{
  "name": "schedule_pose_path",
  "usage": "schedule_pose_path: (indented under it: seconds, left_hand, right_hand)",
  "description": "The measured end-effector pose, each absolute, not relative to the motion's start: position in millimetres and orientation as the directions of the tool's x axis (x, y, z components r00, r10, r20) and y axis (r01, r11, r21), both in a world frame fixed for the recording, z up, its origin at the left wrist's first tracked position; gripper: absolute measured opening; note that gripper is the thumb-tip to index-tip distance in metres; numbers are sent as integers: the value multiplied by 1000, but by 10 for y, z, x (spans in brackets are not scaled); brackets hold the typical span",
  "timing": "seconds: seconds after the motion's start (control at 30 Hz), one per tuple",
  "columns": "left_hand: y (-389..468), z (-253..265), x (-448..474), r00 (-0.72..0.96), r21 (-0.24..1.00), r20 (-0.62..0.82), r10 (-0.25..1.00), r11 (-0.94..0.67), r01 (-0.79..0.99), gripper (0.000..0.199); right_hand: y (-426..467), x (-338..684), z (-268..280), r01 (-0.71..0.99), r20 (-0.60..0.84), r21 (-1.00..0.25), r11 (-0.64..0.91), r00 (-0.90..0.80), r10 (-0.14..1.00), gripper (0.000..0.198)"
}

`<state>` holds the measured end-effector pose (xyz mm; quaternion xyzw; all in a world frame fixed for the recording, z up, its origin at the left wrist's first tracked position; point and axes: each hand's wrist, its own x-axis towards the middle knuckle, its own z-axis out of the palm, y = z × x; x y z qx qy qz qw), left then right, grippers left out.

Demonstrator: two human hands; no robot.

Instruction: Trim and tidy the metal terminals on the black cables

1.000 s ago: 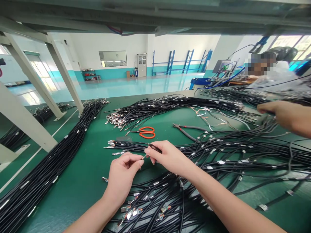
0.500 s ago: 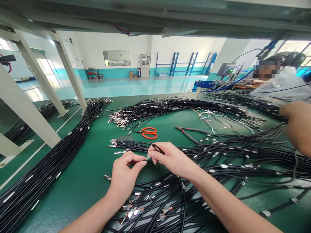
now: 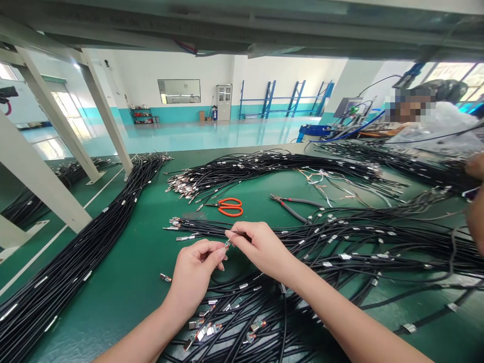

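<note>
Between the thumb and fingers of my left hand (image 3: 198,264) is a small cable connector (image 3: 227,244) with coloured wires, pinched close to its end. My right hand (image 3: 259,247) meets it from the right, closed around slim black tweezers (image 3: 241,234); their tips are mostly hidden by my fingers. Below the hands lies a spread of black cables (image 3: 234,297) with bare metal connectors. A single loose connector (image 3: 165,277) pokes out left of my left wrist. Just behind my hands runs a thin bundle of finished-looking cable ends (image 3: 196,225).
Orange-handled scissors (image 3: 230,206) and grey-handled cutting pliers (image 3: 291,205) lie beyond my hands. A large cable bundle (image 3: 257,164) stretches across the back, another (image 3: 94,237) down the left beside white frame posts (image 3: 104,111). At right, a co-worker's hand (image 3: 477,212) shows at the edge.
My right hand has shifted slightly left, its fingertips closer over the connector. The co-worker's hand has moved right, mostly out of view. The view has turned a little.
</note>
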<state>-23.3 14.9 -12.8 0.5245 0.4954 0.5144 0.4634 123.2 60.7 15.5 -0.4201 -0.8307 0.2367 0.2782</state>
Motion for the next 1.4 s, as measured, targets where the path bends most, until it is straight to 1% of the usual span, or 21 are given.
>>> schedule_pose_path:
  seconds: [0.17,0.63,1.1,1.4]
  left_hand:
    - [150,-128,-221,3,996,-4,1000,4,-88,14]
    - [157,-152,-210,13,988,-53,999,54,-146,15]
    - [160,-153,-212,16,992,-55,998,56,-117,16]
    - [171,-144,-212,-17,998,-53,998,52,-47,18]
  right_hand:
    - [629,1226,129,568,235,-647,509,-487,841,31]
    - [601,1231,130,571,233,-617,542,-525,818,31]
    - [602,1235,144,568,249,-610,552,-524,815,31]
    - [636,1239,112,564,254,-621,544,-513,820,30]
